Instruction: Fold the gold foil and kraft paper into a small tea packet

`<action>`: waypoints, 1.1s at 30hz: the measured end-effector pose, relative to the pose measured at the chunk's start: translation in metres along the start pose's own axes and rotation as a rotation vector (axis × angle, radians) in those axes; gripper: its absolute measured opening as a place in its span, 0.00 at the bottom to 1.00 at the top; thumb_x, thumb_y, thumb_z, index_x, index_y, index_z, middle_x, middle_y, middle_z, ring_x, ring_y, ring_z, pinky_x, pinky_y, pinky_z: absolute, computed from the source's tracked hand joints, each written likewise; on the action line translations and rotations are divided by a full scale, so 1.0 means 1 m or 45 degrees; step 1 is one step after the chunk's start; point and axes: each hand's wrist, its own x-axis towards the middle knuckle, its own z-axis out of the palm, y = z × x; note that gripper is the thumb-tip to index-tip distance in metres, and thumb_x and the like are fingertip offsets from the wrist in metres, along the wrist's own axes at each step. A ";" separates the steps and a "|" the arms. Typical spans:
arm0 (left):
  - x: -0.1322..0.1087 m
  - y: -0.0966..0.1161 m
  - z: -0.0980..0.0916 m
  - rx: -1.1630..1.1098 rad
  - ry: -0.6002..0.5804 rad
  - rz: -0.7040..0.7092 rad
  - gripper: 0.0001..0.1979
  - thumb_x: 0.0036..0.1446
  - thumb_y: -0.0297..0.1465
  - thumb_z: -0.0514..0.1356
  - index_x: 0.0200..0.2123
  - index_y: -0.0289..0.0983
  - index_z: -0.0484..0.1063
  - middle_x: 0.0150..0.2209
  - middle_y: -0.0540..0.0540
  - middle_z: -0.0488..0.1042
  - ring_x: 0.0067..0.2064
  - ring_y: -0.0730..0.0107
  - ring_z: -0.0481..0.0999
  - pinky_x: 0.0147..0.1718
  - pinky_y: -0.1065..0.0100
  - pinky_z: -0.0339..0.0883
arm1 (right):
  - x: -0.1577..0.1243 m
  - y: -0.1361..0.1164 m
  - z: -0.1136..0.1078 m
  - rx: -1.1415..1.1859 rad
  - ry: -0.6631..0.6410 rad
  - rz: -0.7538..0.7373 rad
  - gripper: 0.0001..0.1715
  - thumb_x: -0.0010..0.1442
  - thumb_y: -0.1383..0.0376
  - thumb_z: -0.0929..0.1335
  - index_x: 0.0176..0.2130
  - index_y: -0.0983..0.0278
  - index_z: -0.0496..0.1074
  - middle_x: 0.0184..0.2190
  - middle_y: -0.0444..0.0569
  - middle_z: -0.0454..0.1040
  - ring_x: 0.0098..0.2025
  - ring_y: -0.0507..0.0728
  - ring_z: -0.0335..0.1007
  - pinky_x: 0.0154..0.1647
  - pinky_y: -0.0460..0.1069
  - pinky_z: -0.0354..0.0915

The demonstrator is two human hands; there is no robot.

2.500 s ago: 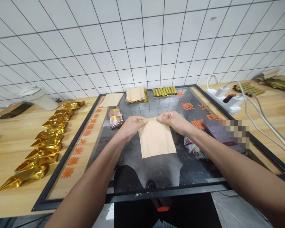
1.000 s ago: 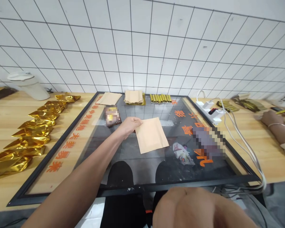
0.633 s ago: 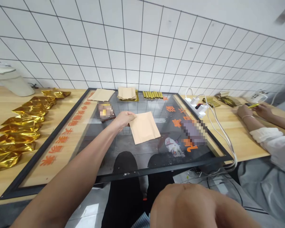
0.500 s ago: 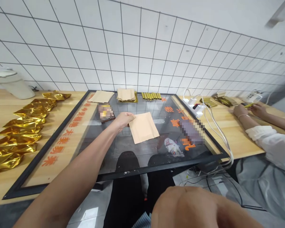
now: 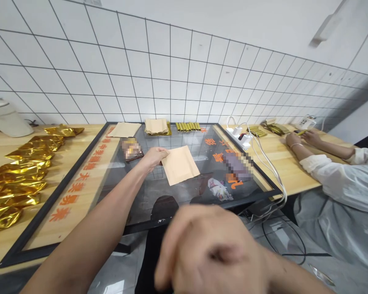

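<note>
My left hand [image 5: 151, 157] pinches the left edge of a tan paper bag [image 5: 180, 165], holding it just above the glass panel [image 5: 147, 196] of the black-framed board. My right hand [image 5: 211, 251] is raised close to the camera, large and smeared by motion; its fingers look curled but I cannot tell whether they hold anything.
Several gold foil pouches [image 5: 21, 171] line the wooden table at left. Tan bags [image 5: 156, 126] and gold rolls [image 5: 188, 126] lie at the board's far edge. A power strip [image 5: 241, 137] with white cables sits right. Another person's arms [image 5: 325, 163] rest on the table at far right.
My right hand let go of the bag and came up near the camera. The view swung right, bringing the other person into sight. The left hand keeps hold of the bag.
</note>
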 end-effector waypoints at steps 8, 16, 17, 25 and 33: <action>0.001 0.000 -0.007 0.018 -0.023 0.002 0.28 0.32 0.48 0.80 0.31 0.35 0.80 0.26 0.46 0.81 0.27 0.67 0.77 0.27 0.70 0.69 | 0.076 0.146 -0.139 -0.269 0.829 0.576 0.39 0.56 0.66 0.79 0.65 0.57 0.72 0.68 0.56 0.71 0.68 0.65 0.68 0.70 0.61 0.64; 0.003 -0.001 -0.018 -0.023 -0.038 -0.017 0.32 0.33 0.53 0.81 0.34 0.35 0.82 0.33 0.42 0.84 0.32 0.64 0.80 0.32 0.69 0.74 | 0.120 0.228 -0.190 0.124 0.705 0.827 0.49 0.43 0.57 0.88 0.60 0.58 0.74 0.47 0.50 0.84 0.48 0.61 0.81 0.48 0.55 0.76; 0.003 -0.001 -0.018 -0.027 -0.038 -0.023 0.31 0.34 0.53 0.81 0.33 0.36 0.82 0.33 0.42 0.84 0.32 0.64 0.80 0.32 0.69 0.74 | 0.122 0.233 -0.187 0.178 0.684 0.834 0.47 0.41 0.57 0.88 0.56 0.58 0.75 0.44 0.48 0.84 0.45 0.60 0.82 0.44 0.54 0.76; -0.002 -0.001 -0.013 -0.044 -0.033 -0.017 0.26 0.37 0.48 0.81 0.31 0.36 0.81 0.29 0.46 0.81 0.29 0.67 0.77 0.30 0.70 0.70 | 0.114 0.247 -0.173 0.362 0.642 0.795 0.28 0.41 0.59 0.87 0.38 0.61 0.78 0.30 0.42 0.81 0.30 0.53 0.75 0.32 0.47 0.69; -0.006 -0.001 -0.010 -0.032 -0.002 0.004 0.27 0.36 0.50 0.81 0.31 0.35 0.81 0.27 0.47 0.79 0.27 0.71 0.74 0.28 0.71 0.67 | 0.109 0.247 -0.163 0.415 0.596 0.722 0.30 0.32 0.55 0.88 0.31 0.62 0.78 0.28 0.43 0.80 0.29 0.53 0.74 0.33 0.48 0.70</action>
